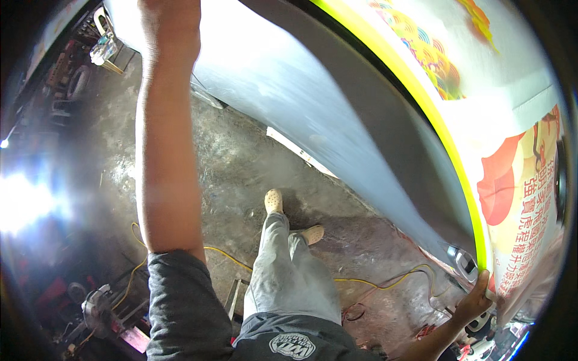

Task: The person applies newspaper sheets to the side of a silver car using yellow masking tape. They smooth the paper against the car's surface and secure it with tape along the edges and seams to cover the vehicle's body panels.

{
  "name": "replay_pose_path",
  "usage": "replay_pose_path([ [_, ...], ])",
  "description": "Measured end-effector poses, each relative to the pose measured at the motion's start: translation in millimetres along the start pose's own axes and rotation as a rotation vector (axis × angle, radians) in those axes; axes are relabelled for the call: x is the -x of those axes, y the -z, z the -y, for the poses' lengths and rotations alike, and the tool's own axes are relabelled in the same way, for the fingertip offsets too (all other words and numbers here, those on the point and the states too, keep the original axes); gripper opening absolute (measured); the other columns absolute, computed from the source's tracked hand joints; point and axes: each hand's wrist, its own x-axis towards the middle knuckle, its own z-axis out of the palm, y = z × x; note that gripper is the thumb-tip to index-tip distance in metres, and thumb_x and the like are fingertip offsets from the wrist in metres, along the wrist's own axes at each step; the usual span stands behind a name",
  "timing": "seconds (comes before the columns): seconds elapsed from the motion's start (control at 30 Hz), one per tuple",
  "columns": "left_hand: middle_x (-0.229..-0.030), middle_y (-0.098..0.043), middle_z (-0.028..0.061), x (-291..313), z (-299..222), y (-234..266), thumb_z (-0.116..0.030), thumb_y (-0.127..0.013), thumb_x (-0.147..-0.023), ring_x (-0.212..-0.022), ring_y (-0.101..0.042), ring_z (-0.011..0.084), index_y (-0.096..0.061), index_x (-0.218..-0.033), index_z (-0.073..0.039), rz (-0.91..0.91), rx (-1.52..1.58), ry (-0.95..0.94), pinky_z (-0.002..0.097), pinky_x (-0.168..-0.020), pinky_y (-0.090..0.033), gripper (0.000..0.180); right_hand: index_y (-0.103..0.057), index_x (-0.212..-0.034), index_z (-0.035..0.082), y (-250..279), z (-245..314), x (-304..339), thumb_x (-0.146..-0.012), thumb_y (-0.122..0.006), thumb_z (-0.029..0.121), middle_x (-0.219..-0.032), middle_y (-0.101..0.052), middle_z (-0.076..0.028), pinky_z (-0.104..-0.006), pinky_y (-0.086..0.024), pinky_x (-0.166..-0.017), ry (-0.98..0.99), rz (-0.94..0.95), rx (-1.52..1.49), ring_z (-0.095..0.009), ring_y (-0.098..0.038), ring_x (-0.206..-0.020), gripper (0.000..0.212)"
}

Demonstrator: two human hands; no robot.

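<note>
A smooth grey vehicle body panel [265, 66] curves across the upper middle, with a dark grey band along its far side. A bright yellow-green strip of masking tape [442, 138] follows the edge of that band. My left arm stretches up along the left; the base of my left hand [170, 18] shows at the top edge beside the panel, its fingers out of the picture. At the lower right my right hand [472, 305] is closed at the bottom end of the tape, fingertips on it. A grey door-handle-like part [462, 262] sits just above that hand.
Printed covering sheets [512, 198] in red, cream and white lie beyond the tape. A yellow cable [373, 287] crosses the stained concrete floor [235, 156] near my feet. Machine parts [99, 310] stand at lower left, a chair [107, 48] at upper left. A bright lamp glares from the left.
</note>
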Motion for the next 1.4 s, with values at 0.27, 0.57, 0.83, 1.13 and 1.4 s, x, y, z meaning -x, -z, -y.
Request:
replay_pose_path([
  [0.27,-0.122,-0.065,0.0086,-27.4,7.0,28.2,-0.009,-0.075,-0.092,-0.108,-0.061,0.0159,-0.058,-0.137,0.002,0.033,-0.076,-0.157,0.0292,-0.101,-0.049,0.049,-0.062,-0.128,-0.012,-37.0,44.1,0.4,-0.104,-0.065,0.016,-0.119,-0.068,-0.018,-0.0345,-0.052,-0.094,0.129,0.006,-0.004,-0.023,-0.064,-0.103,0.037],
  [0.57,-0.12,-0.061,0.0102,-36.3,33.4,29.5,-0.001,-0.076,-0.087,-0.11,-0.06,0.0163,-0.055,-0.137,0.003,0.014,0.053,-0.144,0.0267,-0.095,-0.055,0.055,-0.066,-0.127,-0.011,-39.4,60.8,-8.4,-0.103,-0.066,0.024,-0.124,-0.069,-0.019,-0.0351,-0.049,-0.099,0.011,0.078,-0.006,-0.024,-0.065,-0.11,0.043],
  [0.83,-0.121,-0.06,0.0108,-32.5,16.1,36.5,0.001,-0.075,-0.087,-0.112,-0.059,0.0177,-0.05,-0.141,0.003,0.008,0.01,-0.138,0.0273,-0.097,-0.055,0.059,-0.066,-0.129,-0.01,-33.6,49.6,-16.8,-0.103,-0.066,0.026,-0.126,-0.07,-0.018,-0.0338,-0.049,-0.1,0.026,0.136,0.017,-0.023,-0.065,-0.111,0.044],
  [1.13,-0.121,-0.058,0.0108,-31.1,23.9,28.6,-0.002,-0.074,-0.089,-0.111,-0.059,0.0162,-0.05,-0.141,0.002,-0.03,0.027,-0.161,0.0257,-0.09,-0.056,0.058,-0.067,-0.128,-0.009,-21.4,50.4,-22.4,-0.103,-0.066,0.025,-0.125,-0.07,-0.017,-0.0326,-0.049,-0.101,0.061,0.216,0.091,-0.023,-0.065,-0.111,0.043],
  [1.4,-0.129,-0.054,0.0154,-10.6,20.7,4.8,-0.009,-0.078,-0.088,-0.115,-0.058,0.0239,-0.05,-0.144,-0.005,-0.123,-0.12,-0.181,0.0332,-0.091,-0.057,0.062,-0.067,-0.122,-0.01,-28.5,63.4,-5.3,-0.103,-0.064,0.017,-0.112,-0.069,-0.01,-0.0314,-0.05,-0.091,0.01,0.171,-0.078,-0.018,-0.063,-0.1,0.033],
])
